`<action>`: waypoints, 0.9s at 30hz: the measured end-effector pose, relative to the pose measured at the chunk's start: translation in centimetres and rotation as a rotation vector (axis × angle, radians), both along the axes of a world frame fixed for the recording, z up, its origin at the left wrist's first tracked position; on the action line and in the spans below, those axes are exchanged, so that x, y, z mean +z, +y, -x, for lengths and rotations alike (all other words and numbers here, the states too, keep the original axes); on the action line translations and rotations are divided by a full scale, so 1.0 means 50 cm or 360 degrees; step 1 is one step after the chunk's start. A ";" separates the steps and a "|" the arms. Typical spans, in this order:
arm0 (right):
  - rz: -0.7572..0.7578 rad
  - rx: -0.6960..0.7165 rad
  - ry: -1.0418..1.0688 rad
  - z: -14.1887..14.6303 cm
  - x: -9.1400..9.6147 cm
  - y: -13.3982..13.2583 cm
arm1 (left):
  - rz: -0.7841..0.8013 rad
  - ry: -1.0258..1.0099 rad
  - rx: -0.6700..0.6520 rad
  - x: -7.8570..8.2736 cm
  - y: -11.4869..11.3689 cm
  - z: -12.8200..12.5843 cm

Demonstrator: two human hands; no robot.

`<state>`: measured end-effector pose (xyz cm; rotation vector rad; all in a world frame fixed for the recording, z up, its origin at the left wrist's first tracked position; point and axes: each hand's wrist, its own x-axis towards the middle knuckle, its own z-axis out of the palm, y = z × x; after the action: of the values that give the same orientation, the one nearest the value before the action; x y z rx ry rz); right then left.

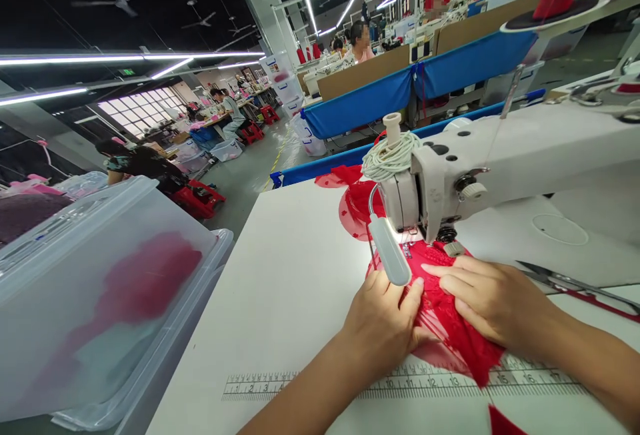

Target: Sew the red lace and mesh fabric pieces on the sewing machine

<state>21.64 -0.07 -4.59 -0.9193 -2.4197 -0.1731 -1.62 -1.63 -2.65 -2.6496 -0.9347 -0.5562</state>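
Note:
A piece of red sheer and lace fabric (447, 315) lies bunched under the head of a white sewing machine (425, 181). My left hand (383, 318) is closed at the fabric's left edge, thumb on top; a small grey lamp (391, 251) partly hides its fingertips. From the right, my right hand (493, 295) rests over the fabric with its fingers stretched out and pointing left, close below the needle area. More red fabric (357, 205) spreads behind the machine head. The needle itself is hidden.
Scissors (580, 288) lie right of my right hand. A printed ruler (430, 380) runs along the near white table (240, 315). Translucent plastic bins (100, 301) stand at left. Beyond the table are blue cloth troughs (360, 105) and people at other machines.

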 end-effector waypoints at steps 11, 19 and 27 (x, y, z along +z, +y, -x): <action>-0.0037 -0.0031 -0.0026 0.000 0.001 0.008 | 0.0086 0.0158 0.0069 0.004 0.005 0.002; -0.0051 -0.0050 -0.0038 -0.001 0.002 0.022 | 0.0038 0.0162 0.0080 0.002 0.017 0.005; 0.0035 -0.0018 0.0003 -0.003 -0.001 0.029 | 0.0067 0.0131 0.0116 0.000 0.022 0.009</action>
<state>21.80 1.36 -4.65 -0.9425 -2.4200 -0.1499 -2.06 -0.51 -2.67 -2.6411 -1.0239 -0.4122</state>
